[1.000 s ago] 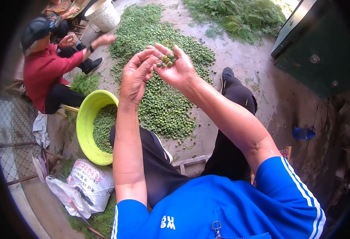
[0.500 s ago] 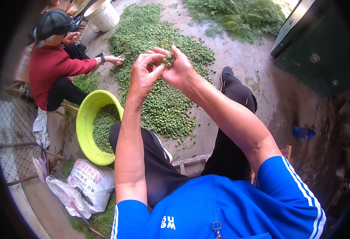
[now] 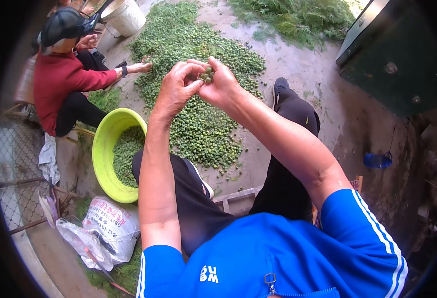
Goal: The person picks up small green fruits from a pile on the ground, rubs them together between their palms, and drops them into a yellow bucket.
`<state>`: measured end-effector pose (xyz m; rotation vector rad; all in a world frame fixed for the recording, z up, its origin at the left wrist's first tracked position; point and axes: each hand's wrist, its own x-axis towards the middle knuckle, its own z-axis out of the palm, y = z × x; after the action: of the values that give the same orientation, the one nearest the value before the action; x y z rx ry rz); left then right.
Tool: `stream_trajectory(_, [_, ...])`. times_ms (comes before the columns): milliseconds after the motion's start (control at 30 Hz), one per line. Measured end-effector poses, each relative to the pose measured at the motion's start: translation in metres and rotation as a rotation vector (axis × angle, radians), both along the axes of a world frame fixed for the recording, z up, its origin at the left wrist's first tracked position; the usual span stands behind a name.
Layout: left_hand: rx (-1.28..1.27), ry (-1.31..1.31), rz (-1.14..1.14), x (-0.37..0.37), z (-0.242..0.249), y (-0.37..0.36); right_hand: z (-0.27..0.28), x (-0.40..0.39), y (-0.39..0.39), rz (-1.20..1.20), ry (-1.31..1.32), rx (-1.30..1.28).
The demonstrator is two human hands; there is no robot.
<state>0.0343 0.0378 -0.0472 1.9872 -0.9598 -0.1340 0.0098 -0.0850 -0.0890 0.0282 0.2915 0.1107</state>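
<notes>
My right hand (image 3: 219, 85) is cupped with its palm turned up, and several small round green cones (image 3: 206, 75) rest in it. My left hand (image 3: 176, 84) meets it from the left, with curled fingers and thumb tip pinching at those cones. Both hands are above a large spread pile of the same green cones (image 3: 206, 134) on the ground. Beside my left knee, a yellow-green tub (image 3: 104, 171) leans slightly and holds many more cones.
A person in a red top (image 3: 54, 79) sits at the left, one hand at the pile's edge. A white bucket (image 3: 124, 19) stands behind them. Feathery green branches (image 3: 298, 17) lie at the back, a white sack (image 3: 111, 223) near the tub, a dark green metal box (image 3: 397, 64) at right.
The view has shifted slightly, moving everything a little left and up. My hands stay together around the cones; the left fingers have curled slightly. The other person's hand remains at the pile.
</notes>
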Motion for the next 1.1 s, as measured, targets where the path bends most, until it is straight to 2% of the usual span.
stream_trajectory(200, [-0.034, -0.014, -0.028, 0.000, -0.003, 0.001, -0.003, 0.002, 0.005, -0.005, -0.014, -0.041])
stream_trajectory(333, [0.052, -0.007, 0.062, -0.006, -0.002, 0.000, -0.018, 0.007, 0.007, -0.015, 0.004, -0.114])
stream_trajectory(400, [0.069, 0.033, 0.092, -0.006, 0.000, 0.001, -0.019, 0.008, 0.003, 0.002, 0.015, -0.061])
stream_trajectory(433, [-0.135, 0.256, 0.061, -0.005, 0.002, 0.003, -0.005, 0.003, 0.001, 0.019, 0.023, -0.007])
stream_trajectory(467, [-0.339, 0.476, 0.027, -0.003, 0.004, 0.006, 0.008, -0.008, 0.000, 0.025, 0.047, -0.115])
stream_trajectory(500, [-0.339, 0.470, 0.027, 0.001, 0.002, 0.010, 0.008, -0.008, -0.002, 0.025, 0.041, -0.115])
stream_trajectory(567, [-0.411, 0.427, 0.057, 0.010, -0.006, 0.018, 0.005, -0.007, -0.005, 0.097, -0.071, -0.432])
stream_trajectory(600, [-0.406, 0.405, 0.106, 0.009, -0.004, 0.019, 0.008, -0.009, -0.006, 0.122, -0.035, -0.588])
stream_trajectory(633, [-0.404, 0.404, 0.106, 0.008, -0.003, 0.020, 0.010, -0.012, -0.008, 0.122, -0.036, -0.587])
stream_trajectory(700, [-0.304, 0.241, 0.224, 0.007, -0.002, 0.021, 0.016, -0.016, -0.012, 0.209, -0.119, -0.748])
stream_trajectory(900, [-0.209, 0.107, 0.239, 0.003, -0.005, 0.014, 0.008, -0.009, -0.012, 0.234, -0.176, -0.799])
stream_trajectory(967, [-0.191, 0.092, 0.249, 0.003, -0.006, 0.014, 0.013, -0.012, -0.013, 0.236, -0.156, -0.911])
stream_trajectory(1000, [-0.151, 0.053, 0.267, 0.004, -0.007, 0.014, 0.013, -0.011, -0.015, 0.237, -0.157, -0.911])
stream_trajectory(1067, [-0.111, 0.014, 0.282, 0.007, -0.009, 0.017, 0.013, -0.005, -0.026, 0.359, -0.340, -0.573])
stream_trajectory(1100, [-0.225, 0.160, 0.244, 0.007, -0.010, 0.018, 0.015, 0.000, -0.038, 0.356, -0.340, -0.576])
